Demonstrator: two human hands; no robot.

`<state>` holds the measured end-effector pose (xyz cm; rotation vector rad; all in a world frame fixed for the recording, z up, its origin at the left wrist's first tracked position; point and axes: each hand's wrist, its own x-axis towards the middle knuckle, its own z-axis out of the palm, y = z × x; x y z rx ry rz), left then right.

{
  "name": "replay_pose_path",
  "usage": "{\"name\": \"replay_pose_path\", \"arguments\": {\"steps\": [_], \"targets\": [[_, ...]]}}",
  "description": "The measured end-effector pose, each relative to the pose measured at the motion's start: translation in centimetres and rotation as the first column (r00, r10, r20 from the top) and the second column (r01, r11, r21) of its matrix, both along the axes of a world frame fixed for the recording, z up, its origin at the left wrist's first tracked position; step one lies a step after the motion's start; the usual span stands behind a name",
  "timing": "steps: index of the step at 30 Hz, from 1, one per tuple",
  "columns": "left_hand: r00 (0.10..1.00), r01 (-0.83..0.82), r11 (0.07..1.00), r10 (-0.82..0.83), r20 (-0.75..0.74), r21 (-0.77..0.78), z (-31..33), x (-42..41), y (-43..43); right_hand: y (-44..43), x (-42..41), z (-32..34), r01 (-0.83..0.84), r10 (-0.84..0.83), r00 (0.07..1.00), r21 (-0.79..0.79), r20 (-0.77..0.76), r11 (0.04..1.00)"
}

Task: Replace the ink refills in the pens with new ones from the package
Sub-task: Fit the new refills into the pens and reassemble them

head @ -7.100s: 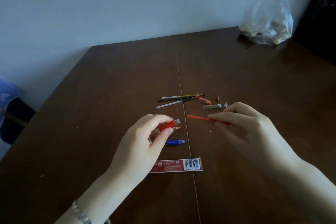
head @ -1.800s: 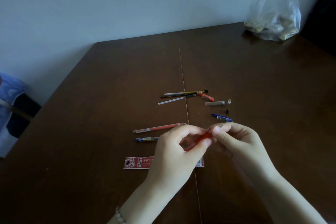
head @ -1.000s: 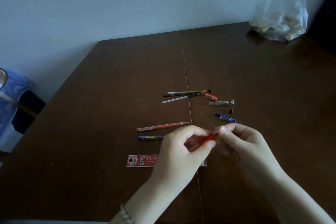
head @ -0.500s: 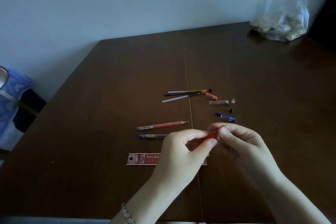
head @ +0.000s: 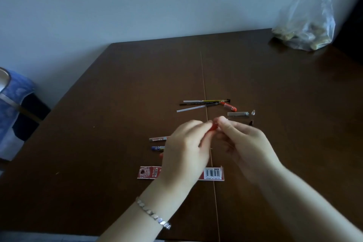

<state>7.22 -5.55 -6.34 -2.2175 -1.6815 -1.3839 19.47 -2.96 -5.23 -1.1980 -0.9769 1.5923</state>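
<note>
My left hand (head: 186, 149) and my right hand (head: 243, 143) meet above the table's middle, both pinching a red pen (head: 213, 126) of which only a short red part shows between the fingertips. Under the left hand lie a red refill (head: 157, 139) and a blue refill (head: 157, 147), each partly hidden. The red refill package (head: 149, 172) with a barcode lies flat below the hands. Farther back rest several thin refills (head: 196, 104), a red cap (head: 229, 106), a clear barrel piece (head: 237, 113), a clear tip (head: 253, 112) and a small dark tip (head: 251, 122).
The dark wooden table (head: 117, 94) has a seam down its middle. A clear plastic bag (head: 308, 23) with small objects sits at the far right corner. A blue chair (head: 13, 108) stands off the table's left edge. A wall lies behind.
Both hands have lifted away from me with the red pen and now cover the blue pen part seen beside the right hand. The items on the table have not moved.
</note>
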Motion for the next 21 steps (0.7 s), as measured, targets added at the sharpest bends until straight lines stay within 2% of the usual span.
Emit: {"name": "replay_pose_path", "arguments": {"steps": [2, 4, 5, 8, 10, 12, 14, 18, 19, 21], "targets": [[0.996, -0.056, 0.984, 0.067, 0.066, -0.167, 0.8, -0.8, 0.0, 1.9, 0.3, 0.8, -0.139, 0.097, 0.946, 0.118, 0.31, 0.983], [0.985, -0.106, 0.938, 0.143, 0.091, -0.33, 0.8, -1.7, 0.0, 4.8, 0.9, 1.2, -0.206, 0.017, 0.813, 0.26, 0.581, 0.943], [0.978, -0.124, 0.911, 0.179, 0.107, -0.393, 0.8, -2.1, 0.0, 6.3, 1.2, 1.2, -0.225, -0.044, 0.743, 0.311, 0.668, 0.923], [0.961, -0.145, 0.861, 0.24, 0.139, -0.487, 1.1, -3.3, -0.4, 9.9, 1.8, 1.0, -0.269, -0.129, 0.558, 0.326, 0.82, 0.907], [0.952, -0.134, 0.855, 0.251, 0.173, -0.501, 1.4, -3.8, -0.7, 11.5, 1.7, 0.2, -0.335, -0.102, 0.382, 0.241, 0.919, 0.911], [0.949, -0.134, 0.847, 0.259, 0.179, -0.514, 1.5, -4.1, -0.9, 12.4, 1.3, -0.8, -0.374, -0.035, 0.28, 0.143, 0.959, 0.917], [0.949, -0.132, 0.839, 0.261, 0.178, -0.528, 1.6, -4.2, -1.2, 12.8, 1.0, -1.8, -0.366, -0.026, 0.242, 0.116, 0.97, 0.923], [0.946, -0.104, 0.832, 0.251, 0.204, -0.545, 1.6, -4.2, -1.5, 12.9, 1.2, -2.5, -0.334, -0.094, 0.23, 0.17, 0.969, 0.927], [0.946, -0.09, 0.832, 0.244, 0.215, -0.548, 1.6, -4.2, -1.5, 12.7, 1.3, -2.2, -0.332, -0.135, 0.251, 0.216, 0.958, 0.918], [0.945, -0.057, 0.832, 0.224, 0.239, -0.553, 1.6, -4.1, -1.6, 11.2, 1.6, -1.0, -0.323, -0.219, 0.378, 0.35, 0.899, 0.879]]}}
